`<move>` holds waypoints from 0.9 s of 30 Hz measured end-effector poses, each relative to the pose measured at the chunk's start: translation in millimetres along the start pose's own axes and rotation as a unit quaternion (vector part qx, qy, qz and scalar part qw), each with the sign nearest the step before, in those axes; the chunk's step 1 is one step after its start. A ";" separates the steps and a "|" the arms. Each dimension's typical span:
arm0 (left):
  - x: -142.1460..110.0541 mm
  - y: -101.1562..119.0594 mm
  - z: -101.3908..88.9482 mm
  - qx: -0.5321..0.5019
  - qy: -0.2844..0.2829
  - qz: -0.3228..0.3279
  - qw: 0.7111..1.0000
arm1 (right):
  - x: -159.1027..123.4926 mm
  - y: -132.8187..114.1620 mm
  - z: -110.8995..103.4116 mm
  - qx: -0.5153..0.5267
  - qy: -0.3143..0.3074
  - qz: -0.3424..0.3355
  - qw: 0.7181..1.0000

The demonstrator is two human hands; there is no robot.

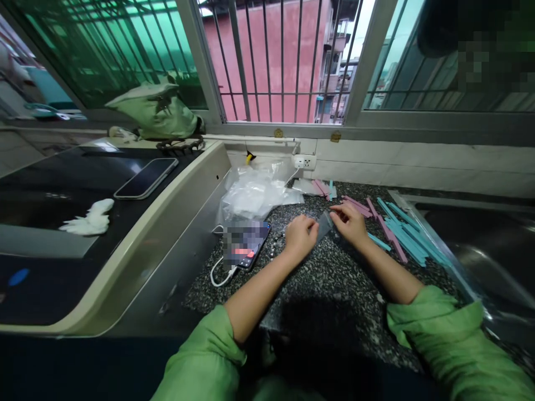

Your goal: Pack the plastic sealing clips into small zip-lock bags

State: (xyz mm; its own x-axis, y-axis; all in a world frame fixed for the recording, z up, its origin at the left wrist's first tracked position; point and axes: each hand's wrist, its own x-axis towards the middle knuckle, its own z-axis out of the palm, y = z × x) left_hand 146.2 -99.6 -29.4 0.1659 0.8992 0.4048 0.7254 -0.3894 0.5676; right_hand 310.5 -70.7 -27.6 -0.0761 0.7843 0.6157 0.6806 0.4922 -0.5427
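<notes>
My left hand (300, 235) and my right hand (350, 223) meet over a dark speckled countertop (334, 278). Both are closed on a small clear plastic sleeve (324, 225) held between them, each pinching one end. Several pink and blue strips (397, 231) lie scattered just right of my right hand. More pink strips (321, 187) lie behind the hands near the wall. Both forearms come out of green sleeves at the bottom.
A phone (246, 245) on a white cable lies left of my left hand. Crumpled clear plastic bags (254, 192) sit behind it. A second phone (146, 178) and white cloth (90, 219) rest on a black appliance top. A metal sink (480, 245) is at right.
</notes>
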 end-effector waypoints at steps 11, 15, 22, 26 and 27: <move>-39.5 -10.5 -1.9 -0.120 -0.025 0.063 0.990 | -37.6 -15.6 -16.6 0.111 -0.072 0.046 0.990; -39.1 -13.5 -6.9 -0.115 -0.046 0.074 0.990 | -40.4 -19.8 -17.6 0.136 -0.092 0.047 0.985; -37.8 -14.2 -7.2 -0.106 -0.084 0.079 0.988 | -45.1 -20.8 -12.2 0.157 -0.096 0.069 0.981; -37.2 -15.2 -5.2 -0.104 -0.081 0.067 0.989 | -46.2 -18.9 -10.2 0.161 -0.091 0.066 0.980; -37.0 -15.4 -5.2 -0.103 -0.081 0.062 0.989 | -45.9 -18.4 -10.4 0.159 -0.085 0.069 0.981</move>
State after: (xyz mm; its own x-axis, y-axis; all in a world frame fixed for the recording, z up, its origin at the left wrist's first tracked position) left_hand 125.4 -127.9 -49.4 0.3622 0.8552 0.3707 0.5432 -0.5168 0.6617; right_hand 309.0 -119.7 -40.0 -0.1392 0.8898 0.4345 0.4331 0.4493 -0.7814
